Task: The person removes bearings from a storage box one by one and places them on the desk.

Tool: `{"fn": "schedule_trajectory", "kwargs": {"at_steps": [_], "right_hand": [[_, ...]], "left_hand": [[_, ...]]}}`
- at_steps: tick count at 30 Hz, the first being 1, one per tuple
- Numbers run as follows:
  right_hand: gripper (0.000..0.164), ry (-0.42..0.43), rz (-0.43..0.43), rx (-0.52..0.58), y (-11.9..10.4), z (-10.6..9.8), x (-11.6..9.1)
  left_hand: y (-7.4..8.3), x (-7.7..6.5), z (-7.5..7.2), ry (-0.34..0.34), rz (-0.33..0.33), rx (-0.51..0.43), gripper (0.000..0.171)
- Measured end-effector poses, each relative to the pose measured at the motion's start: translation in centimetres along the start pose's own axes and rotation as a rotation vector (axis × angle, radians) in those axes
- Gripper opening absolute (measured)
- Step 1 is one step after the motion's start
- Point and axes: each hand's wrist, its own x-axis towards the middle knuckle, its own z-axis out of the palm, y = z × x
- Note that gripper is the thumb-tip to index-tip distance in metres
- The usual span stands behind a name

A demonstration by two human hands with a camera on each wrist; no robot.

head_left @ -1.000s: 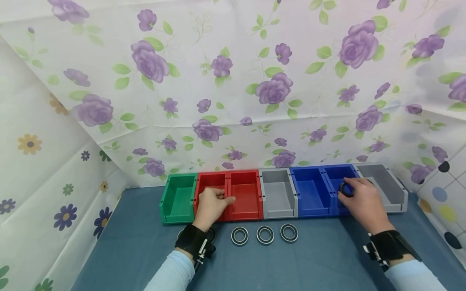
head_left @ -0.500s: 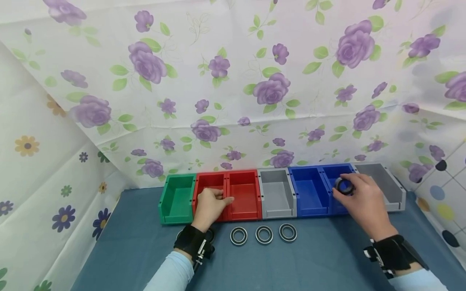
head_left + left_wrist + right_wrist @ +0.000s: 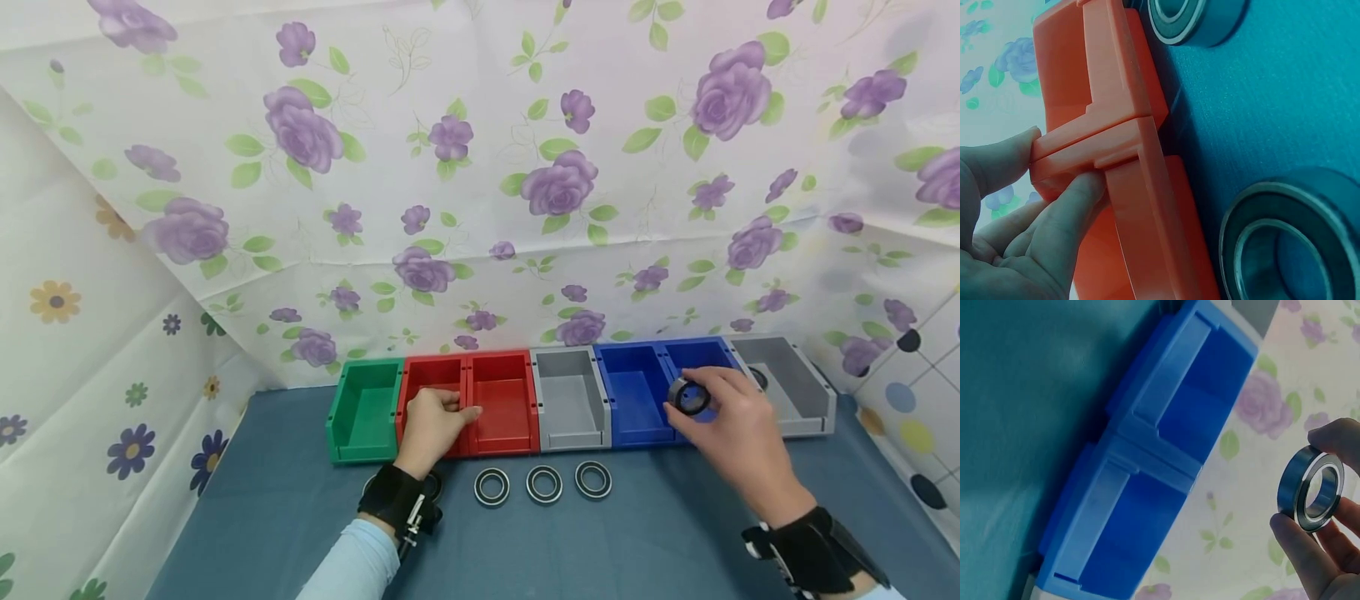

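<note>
My right hand (image 3: 738, 425) pinches a ball bearing (image 3: 677, 393) between thumb and fingers, above the blue bins. In the right wrist view the bearing (image 3: 1294, 485) is tilted, with its hole showing and its shiny outer ring at the fingertips. My left hand (image 3: 432, 425) grips the shared wall of the two red bins, its thumb on one side and fingers on the other. The left wrist view shows those fingers against the red bin edge (image 3: 1094, 147). Three bearings lie in front of the bins, one of them this bearing (image 3: 544, 485); others are partly hidden by the left wrist.
The bins stand in one row: a green bin (image 3: 345, 429), the red pair, a grey bin (image 3: 573, 439), a blue pair (image 3: 648, 437) and a wide grey bin (image 3: 813, 427). Another bearing (image 3: 760, 378) shows inside that last bin. A flowered sheet (image 3: 487, 208) hangs behind.
My right hand has drawn the bearing left and toward me, from the right blue bin to over the blue bins' divider, tilting it. The left hand keeps its grip in place.
</note>
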Motion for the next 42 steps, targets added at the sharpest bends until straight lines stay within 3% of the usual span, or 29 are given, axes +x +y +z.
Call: {"fn": "schedule_trajectory", "kwargs": {"at_steps": [18,23,31,42], "right_hand": [[0.055,-0.065,-0.018,0.054,-1.2,2.3,-3.5],[0.055,-0.151,0.022,0.044,-1.1,3.1,-4.5],[0.053,-0.375,0.058,0.061,-1.0,3.8,-5.3],[0.049,-0.496,0.061,0.049,-1.2,4.6,-5.6]], "left_hand": [[0.1,0.0,0.0,0.001,-0.002,-0.013,0.045],[0.2,0.0,0.0,-0.001,-0.006,-0.012,0.045],[0.1,0.0,-0.1,-0.008,-0.006,-0.021,0.049],[0.2,-0.1,-0.1,-0.011,-0.006,-0.022,0.047]]}}
